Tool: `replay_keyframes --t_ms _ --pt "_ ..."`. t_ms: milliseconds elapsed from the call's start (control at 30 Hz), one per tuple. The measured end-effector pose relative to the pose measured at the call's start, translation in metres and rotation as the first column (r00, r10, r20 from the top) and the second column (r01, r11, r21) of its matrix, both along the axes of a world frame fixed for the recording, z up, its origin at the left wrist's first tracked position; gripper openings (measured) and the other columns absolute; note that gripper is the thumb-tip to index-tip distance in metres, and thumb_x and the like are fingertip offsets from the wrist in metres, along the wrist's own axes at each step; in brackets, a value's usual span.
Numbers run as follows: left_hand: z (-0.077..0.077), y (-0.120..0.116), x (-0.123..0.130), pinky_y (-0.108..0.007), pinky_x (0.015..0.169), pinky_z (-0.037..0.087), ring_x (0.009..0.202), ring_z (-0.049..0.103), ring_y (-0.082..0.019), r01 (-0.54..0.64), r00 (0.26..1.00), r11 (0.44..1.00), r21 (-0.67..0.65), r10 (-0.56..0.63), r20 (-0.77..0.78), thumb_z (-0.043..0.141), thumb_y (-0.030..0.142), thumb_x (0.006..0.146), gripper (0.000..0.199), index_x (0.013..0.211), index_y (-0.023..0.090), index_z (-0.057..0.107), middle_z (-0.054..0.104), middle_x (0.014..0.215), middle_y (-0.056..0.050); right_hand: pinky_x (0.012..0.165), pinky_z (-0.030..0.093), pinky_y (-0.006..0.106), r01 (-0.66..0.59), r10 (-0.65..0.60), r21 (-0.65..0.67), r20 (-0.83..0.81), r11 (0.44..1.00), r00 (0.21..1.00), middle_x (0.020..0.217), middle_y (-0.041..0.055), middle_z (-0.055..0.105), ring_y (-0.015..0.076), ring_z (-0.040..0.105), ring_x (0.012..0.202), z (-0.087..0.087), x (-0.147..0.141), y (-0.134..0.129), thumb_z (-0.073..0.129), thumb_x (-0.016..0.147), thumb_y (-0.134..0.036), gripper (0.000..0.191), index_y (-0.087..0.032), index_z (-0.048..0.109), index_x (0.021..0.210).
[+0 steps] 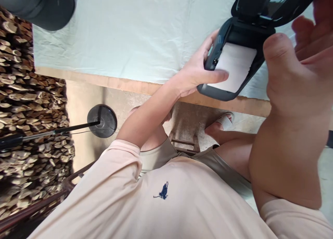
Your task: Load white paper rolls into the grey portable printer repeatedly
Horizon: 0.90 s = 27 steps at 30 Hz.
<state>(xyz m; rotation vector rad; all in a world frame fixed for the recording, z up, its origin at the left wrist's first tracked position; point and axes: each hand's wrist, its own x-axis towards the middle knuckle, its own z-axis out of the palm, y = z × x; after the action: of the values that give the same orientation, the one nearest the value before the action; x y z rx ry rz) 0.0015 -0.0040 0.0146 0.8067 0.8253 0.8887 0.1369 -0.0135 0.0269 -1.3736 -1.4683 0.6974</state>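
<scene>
Left arm (156, 110): reaching forward and across to the right, wrist roughly in line. Left hand (195, 70) is in a grip; my thumb (217, 76) lies extended on the near side, fingers (210, 41) wrapped around the far side. Right arm (288, 152): raised close to view, elbow bent. Right hand (304, 68) is open, thumb (279, 48) up and apart from the fingers (305, 32), which are partly blurred.
</scene>
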Motion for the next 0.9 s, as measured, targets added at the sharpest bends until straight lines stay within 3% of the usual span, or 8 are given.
replay_keyframes --t_ms 200,300,400,533,600,700,833,900 --pt "-0.003 0.001 -0.001 -0.017 0.066 0.045 0.073 0.056 -0.005 -0.023 0.996 0.999 -0.030 0.026 0.087 0.047 -0.008 0.057 0.052 0.096 0.027 0.047 0.054 0.077 0.007 0.058 0.030 0.008 -0.006 -0.004 0.099 0.100 0.995 0.995 0.102 0.0022 0.041 -0.0013 0.043 0.088 0.007 -0.006 -0.001 0.043 0.064 -0.029 0.038 -0.015 0.045 0.100" --pt "-0.005 0.001 -0.002 -0.021 0.078 0.044 0.081 0.056 -0.007 -0.025 0.985 0.996 -0.089 0.040 0.167 0.046 -0.007 0.059 0.060 0.107 0.030 0.040 0.055 0.075 0.007 0.062 0.032 0.009 -0.060 0.038 0.096 0.220 0.994 0.975 0.098 0.0022 0.042 0.0012 0.041 0.093 0.009 -0.006 -0.004 0.045 0.063 -0.025 0.032 -0.014 0.050 0.093" --pt "-0.007 0.001 -0.003 -0.024 0.087 0.041 0.088 0.055 -0.008 -0.052 0.964 0.994 -0.094 0.074 0.254 0.042 -0.002 0.065 0.057 0.112 0.030 0.034 0.055 0.081 0.006 0.069 0.034 0.006 -0.113 0.104 0.056 0.146 0.992 0.984 0.099 -0.0023 0.040 -0.0044 0.039 0.091 0.012 -0.010 -0.007 0.041 0.065 -0.024 0.033 -0.018 0.046 0.097" --pt "-0.014 0.003 -0.004 -0.022 0.068 0.048 0.082 0.057 -0.011 0.001 0.963 1.000 0.014 -0.005 0.269 0.038 0.020 0.074 0.032 0.104 0.029 0.041 0.054 0.086 0.004 0.071 0.037 0.001 -0.114 0.126 -0.161 0.067 0.980 0.990 0.111 -0.0045 0.030 -0.0057 0.036 0.097 0.013 -0.016 -0.010 0.043 0.064 -0.028 0.046 -0.022 0.031 0.108" --pt "-0.016 0.004 -0.004 -0.019 0.058 0.046 0.074 0.058 -0.012 0.010 0.968 0.999 0.032 -0.017 0.250 0.040 0.023 0.073 0.024 0.097 0.026 0.045 0.054 0.081 0.003 0.072 0.041 0.001 -0.181 0.199 -0.256 0.045 0.950 0.979 0.117 -0.0040 0.024 -0.0034 0.035 0.102 0.012 -0.014 -0.010 0.044 0.064 -0.030 0.053 -0.026 0.022 0.112" --pt "-0.016 0.003 -0.002 -0.017 0.054 0.042 0.067 0.057 -0.010 -0.012 0.972 0.997 0.074 -0.006 0.235 0.042 0.018 0.072 0.018 0.089 0.021 0.047 0.051 0.073 0.002 0.068 0.043 0.003 -0.281 0.288 -0.311 -0.022 0.908 0.957 0.119 -0.0020 0.022 -0.0047 0.039 0.095 0.010 -0.011 -0.009 0.047 0.063 -0.034 0.059 -0.028 0.014 0.113" --pt "-0.013 0.002 -0.001 -0.014 0.054 0.039 0.065 0.055 -0.007 0.001 0.976 0.996 0.087 -0.020 0.216 0.041 0.017 0.072 0.015 0.085 0.017 0.049 0.050 0.072 0.002 0.063 0.041 0.003 -0.254 0.262 -0.334 -0.024 0.908 0.965 0.115 -0.0005 0.027 -0.0047 0.041 0.092 0.008 -0.009 -0.008 0.046 0.063 -0.036 0.058 -0.027 0.014 0.112" --pt "-0.014 0.004 -0.003 -0.015 0.051 0.039 0.063 0.055 -0.007 0.051 0.954 0.998 0.029 -0.057 0.295 0.038 0.025 0.073 0.019 0.086 0.017 0.049 0.052 0.073 0.002 0.063 0.041 0.005 -0.218 0.247 -0.354 0.037 0.909 0.968 0.111 -0.0005 0.033 -0.0052 0.042 0.087 0.009 -0.009 -0.008 0.043 0.065 -0.035 0.056 -0.027 0.014 0.112"
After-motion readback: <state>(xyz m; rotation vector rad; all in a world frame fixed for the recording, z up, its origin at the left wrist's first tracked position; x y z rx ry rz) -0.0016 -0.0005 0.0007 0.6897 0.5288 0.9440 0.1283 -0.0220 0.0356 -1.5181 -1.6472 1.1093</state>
